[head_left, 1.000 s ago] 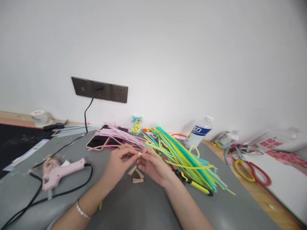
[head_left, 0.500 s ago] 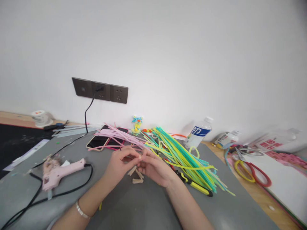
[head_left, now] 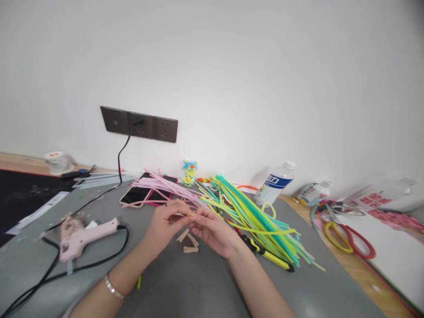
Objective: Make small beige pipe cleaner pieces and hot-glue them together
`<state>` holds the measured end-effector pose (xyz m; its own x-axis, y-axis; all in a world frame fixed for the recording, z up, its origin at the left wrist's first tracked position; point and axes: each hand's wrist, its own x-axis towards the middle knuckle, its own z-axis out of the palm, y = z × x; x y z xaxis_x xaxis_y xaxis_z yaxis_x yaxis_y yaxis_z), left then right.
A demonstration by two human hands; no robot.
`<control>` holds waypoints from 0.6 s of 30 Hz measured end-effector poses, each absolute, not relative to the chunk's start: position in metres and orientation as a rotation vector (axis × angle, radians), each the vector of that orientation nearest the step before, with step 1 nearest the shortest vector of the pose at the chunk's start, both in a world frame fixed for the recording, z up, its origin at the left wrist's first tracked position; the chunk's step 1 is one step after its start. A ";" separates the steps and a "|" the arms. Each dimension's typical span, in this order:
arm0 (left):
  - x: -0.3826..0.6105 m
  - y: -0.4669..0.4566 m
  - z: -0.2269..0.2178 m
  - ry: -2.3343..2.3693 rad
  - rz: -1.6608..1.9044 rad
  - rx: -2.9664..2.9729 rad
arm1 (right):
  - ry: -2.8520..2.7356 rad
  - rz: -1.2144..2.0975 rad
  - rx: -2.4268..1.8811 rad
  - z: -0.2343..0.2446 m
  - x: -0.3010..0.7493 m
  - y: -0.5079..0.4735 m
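My left hand (head_left: 167, 225) and my right hand (head_left: 213, 232) meet over the grey mat (head_left: 185, 282), fingertips pinched together on a small beige pipe-cleaner piece (head_left: 194, 217). Several short beige pieces (head_left: 188, 242) lie on the mat just below the hands. A bundle of pink pipe cleaners (head_left: 165, 186) sits behind my left hand. A bigger pile of green and yellow pipe cleaners (head_left: 255, 216) spreads out to the right of my right hand. A bracelet shows on my left wrist.
A pink glue gun (head_left: 79, 238) with black cable lies left. Two phones (head_left: 137, 195) lie under the pink bundle. Yellow-handled cutters (head_left: 270, 257), a water bottle (head_left: 274, 183), scissors (head_left: 347, 236), a small toy figure (head_left: 189, 171) and a wall socket strip (head_left: 139, 123) surround the mat.
The hands stay together on the small beige piece; the fingers have shifted slightly, covering more of it. Nothing else has moved.
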<state>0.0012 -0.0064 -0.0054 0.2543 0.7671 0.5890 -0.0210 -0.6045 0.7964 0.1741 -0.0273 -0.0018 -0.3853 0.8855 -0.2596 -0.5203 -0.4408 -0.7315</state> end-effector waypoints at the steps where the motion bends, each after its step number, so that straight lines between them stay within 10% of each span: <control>1: 0.001 -0.007 -0.005 0.678 1.424 1.843 | -0.691 1.922 -0.810 -0.003 0.174 -0.027; 18: -0.001 -0.010 0.001 0.761 1.440 1.858 | -0.734 1.866 -0.766 -0.001 0.172 -0.029</control>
<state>-0.0006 -0.0099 0.0014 0.2253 0.7755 0.5897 0.0507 -0.6138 0.7878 0.1718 -0.0290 -0.0013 -0.3478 0.9177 -0.1922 -0.5409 -0.3638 -0.7583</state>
